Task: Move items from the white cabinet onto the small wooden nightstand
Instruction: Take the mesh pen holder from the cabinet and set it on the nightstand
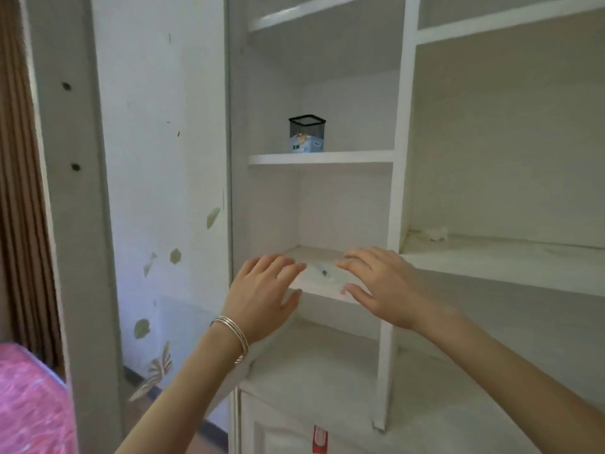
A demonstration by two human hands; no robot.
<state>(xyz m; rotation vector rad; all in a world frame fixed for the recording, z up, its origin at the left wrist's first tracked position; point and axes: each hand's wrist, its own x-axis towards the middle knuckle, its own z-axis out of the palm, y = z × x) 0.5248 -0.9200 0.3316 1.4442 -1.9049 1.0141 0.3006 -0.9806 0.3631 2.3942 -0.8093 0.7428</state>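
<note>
Two bare forearms rise from the bottom of the frame; the left wrist wears thin silver bangles (pixel 234 335), their count unclear. The left hand (pixel 262 293) and right hand (pixel 386 286) hover at centre with fingers loosely spread, holding nothing, at the front edge of one shelf of the white wooden cabinet (pixel 402 126). Between them on that shelf lies one small clear blurred item (pixel 322 272), too smeared to identify. At bottom centre one red object (pixel 319 439) is cut off. One shelf higher stands one black square wire-mesh holder (pixel 306 126), with one blue-and-white carton (pixel 306 145) inside.
</note>
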